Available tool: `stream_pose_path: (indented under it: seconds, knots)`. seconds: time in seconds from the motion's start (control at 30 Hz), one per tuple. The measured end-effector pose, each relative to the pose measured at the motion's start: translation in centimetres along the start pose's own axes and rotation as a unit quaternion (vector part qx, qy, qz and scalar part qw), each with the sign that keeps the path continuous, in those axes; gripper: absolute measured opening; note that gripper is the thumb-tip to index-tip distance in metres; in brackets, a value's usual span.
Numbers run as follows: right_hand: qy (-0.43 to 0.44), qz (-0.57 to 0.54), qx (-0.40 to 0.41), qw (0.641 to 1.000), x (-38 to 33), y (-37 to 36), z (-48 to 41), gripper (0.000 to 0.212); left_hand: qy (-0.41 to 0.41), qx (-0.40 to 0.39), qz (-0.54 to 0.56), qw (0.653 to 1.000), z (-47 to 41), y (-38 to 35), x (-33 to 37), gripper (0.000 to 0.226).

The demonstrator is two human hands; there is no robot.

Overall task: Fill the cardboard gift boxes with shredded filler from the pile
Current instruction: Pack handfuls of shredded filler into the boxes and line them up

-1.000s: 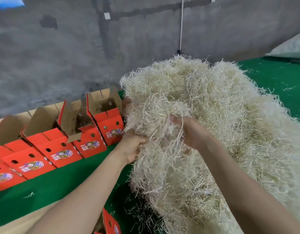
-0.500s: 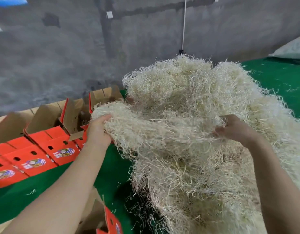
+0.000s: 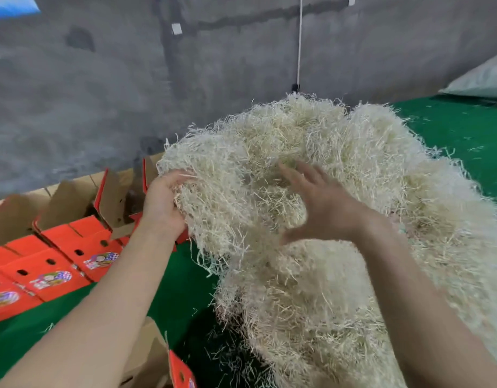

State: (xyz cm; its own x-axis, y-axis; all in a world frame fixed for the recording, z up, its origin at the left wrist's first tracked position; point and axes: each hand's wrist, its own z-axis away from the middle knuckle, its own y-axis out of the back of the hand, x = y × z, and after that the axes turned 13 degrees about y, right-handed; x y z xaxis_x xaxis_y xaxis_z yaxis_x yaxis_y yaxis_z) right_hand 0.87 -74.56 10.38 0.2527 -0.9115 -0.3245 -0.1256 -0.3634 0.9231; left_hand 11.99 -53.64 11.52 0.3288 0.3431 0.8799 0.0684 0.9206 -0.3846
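Shredded filler lay heaped on the green desk, right of the gift boxes. Left hand, arm outstretched, gripped the heap's left edge with curled fingers; right hand was held over the heap, fingers straight and spread, grasping nothing.

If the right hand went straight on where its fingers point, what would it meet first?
Probably the shredded filler pile, right ahead; the right hand looks almost on it, though depth is unclear.
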Motion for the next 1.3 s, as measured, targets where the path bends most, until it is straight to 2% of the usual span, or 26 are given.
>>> stream_pose_path:
  seconds: [0.03, 0.1, 0.17, 0.23, 0.3, 0.37, 0.4, 0.43, 0.47, 0.5, 0.53, 0.57, 0.6, 0.63, 0.67, 0.7, 0.73, 0.77, 0.8, 0.87, 0.9, 0.93, 0.97, 1.03, 1.17, 1.3]
  knots:
    - [0.035, -0.095, 0.033, 0.994, -0.8, -0.4, -1.4, 0.134, -0.002, -0.004, 0.018, 1.0, 0.2, -0.4, 0.1, 0.022]
    - [0.05, -0.321, 0.054, 0.944, -1.8, -1.9, -3.8, 0.138, -0.015, -0.019, 0.068, 0.997, 0.6, -1.0, 0.3, 0.018]
    - [0.024, -0.431, 0.003, 0.902, -2.2, -4.8, -4.8, 0.135, -0.035, -0.039, 0.084, 0.995, 1.2, -1.5, 0.5, 0.023]
    - [0.017, -0.387, -0.118, 0.914, -2.8, -8.2, -4.8, 0.118, -0.061, -0.028, 0.097, 0.993, 1.5, -1.4, 0.9, 0.043]
    - [0.022, -0.256, -0.208, 0.944, -3.2, -10.9, -4.4, 0.065, -0.066, -0.006, 0.093, 0.993, 1.1, -0.5, 1.4, 0.037]
    - [0.001, -0.119, -0.163, 0.979, -1.9, -12.3, -4.3, 0.039, -0.05, -0.002, 0.048, 0.998, 0.4, 0.3, 2.0, 0.03]
    - [-0.033, -0.069, -0.115, 0.99, -1.0, -12.0, -4.3, 0.03, -0.044, -0.024, 0.004, 0.999, 0.0, 0.7, 2.1, 0.039]
    - [-0.06, -0.042, -0.058, 0.996, -0.1, -11.5, -4.3, 0.021, -0.032, -0.054, -0.087, 0.994, 0.4, 0.6, 2.1, 0.049]
    - [-0.073, -0.033, 0.005, 0.997, 0.6, -10.7, -4.4, 0.018, -0.021, -0.073, -0.223, 0.972, 0.8, 0.4, 1.9, 0.044]
    - [-0.075, -0.038, 0.067, 0.994, 1.0, -9.7, -4.5, 0.024, -0.016, -0.109, -0.382, 0.918, 1.1, -0.1, 1.5, 0.029]
    - [-0.064, -0.05, 0.122, 0.989, 1.1, -8.8, -4.7, 0.031, 0.01, -0.157, -0.529, 0.834, 1.2, -0.8, 0.7, 0.064]
    - [-0.046, -0.065, 0.163, 0.983, 1.0, -8.0, -4.7, 0.032, 0.037, -0.179, -0.667, 0.722, 1.2, -1.3, -0.6, 0.091]
    - [-0.024, -0.075, 0.189, 0.979, 0.7, -7.3, -4.8, 0.037, 0.046, -0.181, -0.756, 0.628, 1.0, -1.8, -2.0, 0.098]
    - [-0.007, -0.082, 0.191, 0.978, 0.3, -6.7, -4.9, 0.052, 0.003, -0.148, -0.815, 0.559, 0.6, -2.3, -3.2, 0.085]
    - [0.009, -0.085, 0.173, 0.981, 0.1, -6.4, -4.7, 0.066, -0.082, -0.085, -0.85, 0.514, 0.3, -2.9, -3.8, 0.065]
    - [0.012, -0.09, 0.147, 0.985, 0.1, -6.3, -4.4, 0.079, -0.174, -0.029, -0.839, 0.515, 0.2, -3.3, -4.0, 0.047]
    - [0.004, -0.095, 0.12, 0.988, 0.3, -6.3, -4.0, 0.093, -0.24, 0.015, -0.797, 0.553, -0.4, -3.3, -3.8, 0.039]
    - [-0.016, -0.1, 0.099, 0.99, 0.6, -6.4, -3.5, 0.106, -0.278, 0.041, -0.729, 0.624, -1.0, -3.3, -3.5, 0.037]
    - [-0.04, -0.106, 0.086, 0.99, 1.0, -6.7, -3.1, 0.113, -0.278, 0.048, -0.646, 0.709, -1.8, -3.3, -3.0, 0.037]
    - [-0.083, -0.139, 0.086, 0.983, 1.7, -7.4, -2.7, 0.114, -0.198, 0.026, -0.452, 0.87, -2.4, -3.5, -2.3, 0.041]
    - [-0.097, -0.153, 0.094, 0.979, 2.2, -7.8, -2.6, 0.108, -0.149, 0.016, -0.353, 0.923, -2.2, -3.8, -2.4, 0.041]
    - [-0.108, -0.145, 0.099, 0.979, 2.6, -8.2, -2.4, 0.097, -0.111, 0.018, -0.265, 0.958, -2.2, -4.0, -2.5, 0.042]
    - [-0.115, -0.112, 0.098, 0.982, 3.2, -8.5, -2.1, 0.083, -0.079, 0.027, -0.187, 0.979, -2.3, -3.9, -2.3, 0.043]
    - [-0.127, -0.011, 0.079, 0.989, 4.5, -9.4, -1.1, 0.066, -0.039, 0.039, -0.063, 0.996, -2.9, -3.3, -1.8, 0.041]
    - [-0.139, 0.078, 0.044, 0.986, 5.7, -11.5, 0.6, 0.059, -0.003, 0.049, 0.019, 0.999, -3.5, -2.2, -1.8, 0.047]
    - [-0.168, 0.133, -0.034, 0.976, 6.6, -12.7, 2.3, 0.064, 0.055, 0.033, 0.071, 0.995, -3.8, -1.3, -0.9, 0.032]
